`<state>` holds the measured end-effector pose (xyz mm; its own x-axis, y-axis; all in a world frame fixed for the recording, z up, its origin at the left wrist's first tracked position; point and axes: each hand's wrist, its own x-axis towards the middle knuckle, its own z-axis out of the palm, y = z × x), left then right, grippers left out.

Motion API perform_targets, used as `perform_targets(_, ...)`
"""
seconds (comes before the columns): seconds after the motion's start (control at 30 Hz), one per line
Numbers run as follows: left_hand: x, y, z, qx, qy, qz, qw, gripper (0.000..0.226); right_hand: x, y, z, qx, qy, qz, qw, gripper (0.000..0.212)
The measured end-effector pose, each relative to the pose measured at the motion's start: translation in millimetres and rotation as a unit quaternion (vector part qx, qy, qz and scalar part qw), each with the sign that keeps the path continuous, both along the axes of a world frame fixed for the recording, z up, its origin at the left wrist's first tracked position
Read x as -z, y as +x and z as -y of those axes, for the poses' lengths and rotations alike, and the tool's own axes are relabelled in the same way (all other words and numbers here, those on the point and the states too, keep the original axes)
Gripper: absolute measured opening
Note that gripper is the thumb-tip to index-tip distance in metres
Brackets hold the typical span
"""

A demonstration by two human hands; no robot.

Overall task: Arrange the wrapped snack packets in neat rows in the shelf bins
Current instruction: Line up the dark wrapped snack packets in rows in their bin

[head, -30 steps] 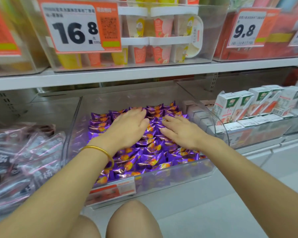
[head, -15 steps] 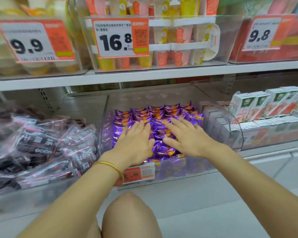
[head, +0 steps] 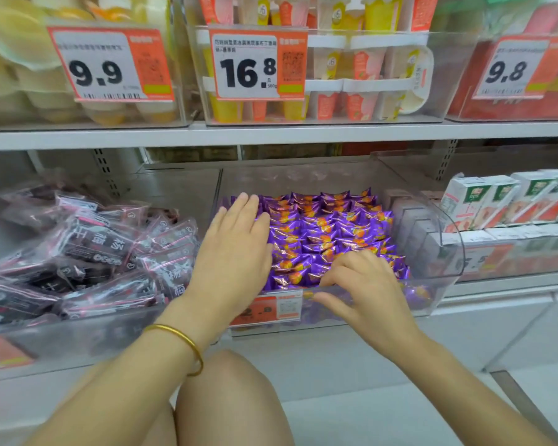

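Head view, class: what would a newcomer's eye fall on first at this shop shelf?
The shiny purple snack packets filling the clear bin at the middle of the lower shelf stand out most. The left hand lies flat on their left side, and the right hand, fingers bent, touches those by the front rim. Above, a big orange 16.8 price tag hangs on an upper bin.

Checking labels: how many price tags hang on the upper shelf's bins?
3: the 9.9 tag at left, the 16.8 tag in the middle, the 9.8 tag at right; others may lie out of frame.
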<state>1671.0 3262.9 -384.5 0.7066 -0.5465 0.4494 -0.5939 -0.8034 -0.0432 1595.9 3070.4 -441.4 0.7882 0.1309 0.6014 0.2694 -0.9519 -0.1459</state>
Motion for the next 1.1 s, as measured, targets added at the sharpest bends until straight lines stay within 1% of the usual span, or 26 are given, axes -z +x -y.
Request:
perform_targets(0.03,0.3,-1.5,-1.7,-0.01,-0.004,0.014,1.0,0.039,1.9,1.2,-0.5,0.003,0.01,0.008,1.0,0.026)
perform_targets(0.1,0.3,-1.1,-6.3,-0.034,-0.028,0.026,0.999,0.038,4.7,2.6,-1.2,-0.001,0.034,0.016,0.999,0.025)
perform_targets(0.17,-0.8,0.3,-12.6,-0.047,-0.072,0.003,0.996,0.04,5.9,3.3,-0.8,-0.015,0.059,0.02,0.998,0.026)
perform_targets(0.27,0.2,6.0,-25.2,-0.051,-0.147,-0.054,0.986,0.053,-1.0,7.6,0.7,-0.019,0.081,0.046,0.995,0.026)
perform_targets(0.33,-1.3,8.3,-30.1,-0.046,-0.192,-0.094,0.976,0.056,-11.1,15.2,2.9,-0.018,0.085,0.064,0.994,0.027)
perform_targets(0.4,-3.0,12.5,-33.0,-0.039,-0.214,-0.13,0.967,0.056,-20.9,25.4,4.9,-0.022,0.079,0.068,0.994,0.027)
perform_targets(0.6,-5.6,24.5,-41.3,-0.008,-0.26,-0.166,0.951,0.049,-18.2,53.7,9.7,-0.019,0.092,0.042,0.995,0.028)
perform_targets(0.73,-7.5,28.1,-69.5,-0.032,-0.304,-0.158,0.939,0.041,-2.4,58.5,10.5,-0.022,0.101,0.026,0.994,0.028)
perform_targets(0.8,-9.0,33.4,-89.2,-0.061,-0.292,-0.168,0.939,0.036,1.2,57.4,9.8,-0.022,0.093,0.014,0.995,0.028)
perform_targets(0.87,-10.5,36.1,-107.8,-0.085,-0.259,-0.204,0.94,0.031,-0.1,54.8,9.1,-0.02,0.082,-0.006,0.996,0.029)
perform_targets(1.0,-15.7,35.6,-134.7,-0.099,-0.122,-0.259,0.953,0.026,-21.7,47.0,0.9,0.036,-0.011,-0.038,0.999,0.03)
perform_targets(1.03,-17.1,35.8,-139.5,-0.1,-0.082,-0.271,0.954,0.027,-32.0,45.1,-6.8,0.04,-0.012,-0.039,0.998,0.031)
perform_targets(1.1,-18.6,38.2,-147.3,-0.101,-0.014,-0.305,0.947,0.029,-56.9,43.5,-34.8,0.0,0.008,-0.029,1.0,0.031)
